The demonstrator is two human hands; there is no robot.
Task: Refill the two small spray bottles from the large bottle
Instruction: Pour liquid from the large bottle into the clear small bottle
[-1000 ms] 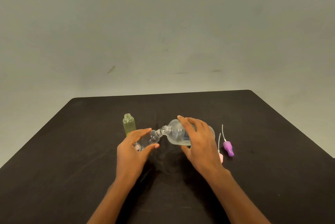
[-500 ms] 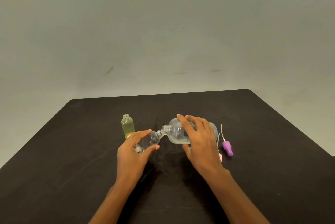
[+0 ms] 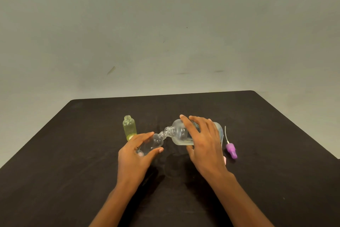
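At frame centre the right hand (image 3: 204, 144) gripped the large bottle (image 3: 179, 133), tipped mouth-to-mouth into the clear small bottle (image 3: 153, 144) clasped by the left hand (image 3: 136, 155); this fill seemed underway. Left of them the yellow small bottle (image 3: 129, 127) stood uncapped, and the purple spray top (image 3: 231, 150) lay unfitted at right.

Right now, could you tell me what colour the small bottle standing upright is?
The upright small bottle is translucent yellow-green, seen best in the head view.
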